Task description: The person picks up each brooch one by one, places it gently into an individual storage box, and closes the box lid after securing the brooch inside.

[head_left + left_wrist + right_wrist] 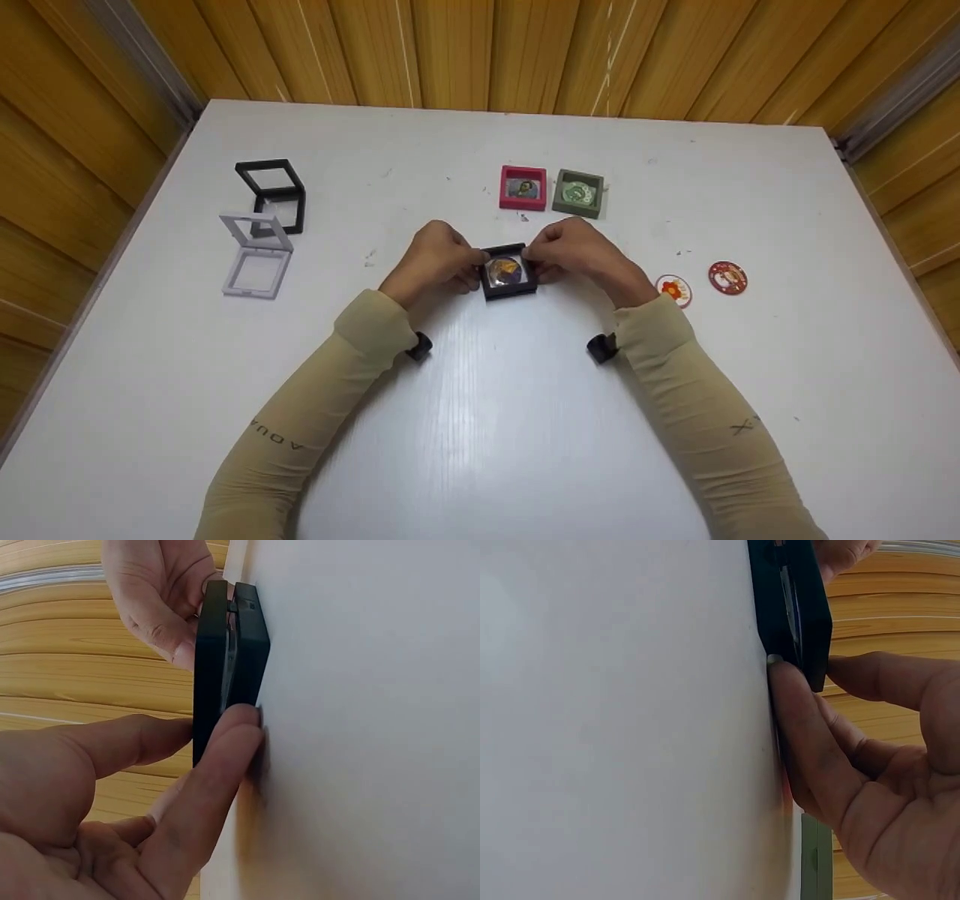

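A small black display frame (491, 293) lies at the middle of the white table, with a round purple-and-orange badge (505, 271) behind its clear film. My left hand (441, 259) pinches its left side, thumb on top and fingers at the lower edge. On the opposite side my right hand (574, 247) pinches it the same way. In the left wrist view the two halves of the black frame (210, 652) stand nearly together, a narrow gap between them. The right wrist view shows fingertips under the lower half of the black frame (817, 622) and the thumb on the upper half.
Beyond the hands sit a red frame (523, 204) and a green frame (576, 211), each holding a round piece. At left stand an opened black frame (300, 210) and an opened white frame (255, 293). Two round badges, one flowered (674, 290), one red (727, 277), lie at right.
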`<state>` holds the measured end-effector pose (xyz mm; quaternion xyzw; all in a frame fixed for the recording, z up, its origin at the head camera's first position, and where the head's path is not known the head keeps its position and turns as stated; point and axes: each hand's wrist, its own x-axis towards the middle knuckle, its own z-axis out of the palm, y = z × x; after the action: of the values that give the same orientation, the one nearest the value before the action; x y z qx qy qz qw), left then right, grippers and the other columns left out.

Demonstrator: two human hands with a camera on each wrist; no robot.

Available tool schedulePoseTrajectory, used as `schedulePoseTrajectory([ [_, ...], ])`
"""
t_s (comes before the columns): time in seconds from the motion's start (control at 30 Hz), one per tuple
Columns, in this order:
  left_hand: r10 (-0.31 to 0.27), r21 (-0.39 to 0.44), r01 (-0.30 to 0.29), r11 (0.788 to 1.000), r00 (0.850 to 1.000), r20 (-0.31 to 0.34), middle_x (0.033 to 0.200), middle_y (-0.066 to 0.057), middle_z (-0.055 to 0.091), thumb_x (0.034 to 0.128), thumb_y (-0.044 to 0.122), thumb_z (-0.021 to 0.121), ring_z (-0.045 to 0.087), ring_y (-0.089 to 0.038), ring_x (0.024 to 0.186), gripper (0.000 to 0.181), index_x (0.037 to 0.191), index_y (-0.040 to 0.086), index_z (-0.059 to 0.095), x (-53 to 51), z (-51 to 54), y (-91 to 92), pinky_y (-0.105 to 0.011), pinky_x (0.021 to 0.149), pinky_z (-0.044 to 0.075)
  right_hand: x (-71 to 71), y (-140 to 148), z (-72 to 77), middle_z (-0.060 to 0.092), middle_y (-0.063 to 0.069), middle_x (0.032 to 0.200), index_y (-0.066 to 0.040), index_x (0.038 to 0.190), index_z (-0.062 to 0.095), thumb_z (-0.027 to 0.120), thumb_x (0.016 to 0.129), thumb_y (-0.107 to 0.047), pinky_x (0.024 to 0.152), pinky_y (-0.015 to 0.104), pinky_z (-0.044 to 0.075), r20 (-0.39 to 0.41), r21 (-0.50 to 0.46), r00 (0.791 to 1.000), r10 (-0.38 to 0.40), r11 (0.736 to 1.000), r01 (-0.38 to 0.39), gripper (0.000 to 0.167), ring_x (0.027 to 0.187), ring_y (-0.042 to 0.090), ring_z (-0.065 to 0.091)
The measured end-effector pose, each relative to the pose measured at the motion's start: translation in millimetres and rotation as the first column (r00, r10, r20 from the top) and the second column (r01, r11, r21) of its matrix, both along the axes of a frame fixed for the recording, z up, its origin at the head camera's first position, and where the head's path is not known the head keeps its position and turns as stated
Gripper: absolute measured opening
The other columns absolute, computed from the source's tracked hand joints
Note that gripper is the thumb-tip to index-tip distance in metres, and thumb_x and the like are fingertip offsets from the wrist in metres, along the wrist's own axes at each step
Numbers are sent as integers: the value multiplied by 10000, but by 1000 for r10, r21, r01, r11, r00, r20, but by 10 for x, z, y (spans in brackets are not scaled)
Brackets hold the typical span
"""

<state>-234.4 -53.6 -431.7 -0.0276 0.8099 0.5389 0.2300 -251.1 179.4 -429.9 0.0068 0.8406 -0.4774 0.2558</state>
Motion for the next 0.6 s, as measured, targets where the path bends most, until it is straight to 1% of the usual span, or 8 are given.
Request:
schedulePoseTrajectory([
  [0.23, 29, -19, -29, 999, 999, -30, 791, -168, 760, 980, 91, 748, 741, -204, 630, 166, 947, -69, 727, 39, 6, 28, -306, 615, 624, 8, -5, 21, 735, 113, 965, 41, 1084, 751, 736, 983, -145, 724, 249, 606, -14, 2, 1000, 10, 1000, -10, 212, 728, 100, 716],
  [0.37, 47, -17, -48, 999, 997, -56, 795, -167, 761, 987, 86, 736, 743, -205, 645, 165, 939, -71, 736, 70, -10, 39, -306, 621, 625, 15, -10, 24, 734, 110, 957, 41, 1080, 751, 732, 983, -140, 720, 248, 606, -16, 5, 1000, 8, 1000, -7, 206, 717, 102, 718],
  [0.6, 89, -19, -91, 996, 991, -101, 860, -161, 759, 1005, 83, 715, 738, -192, 665, 158, 943, -62, 720, 146, -39, 75, -299, 633, 625, 20, -16, 23, 738, 87, 915, 44, 1084, 756, 733, 976, -135, 701, 235, 598, -30, 8, 1000, 5, 1000, -5, 210, 690, 92, 715],
])
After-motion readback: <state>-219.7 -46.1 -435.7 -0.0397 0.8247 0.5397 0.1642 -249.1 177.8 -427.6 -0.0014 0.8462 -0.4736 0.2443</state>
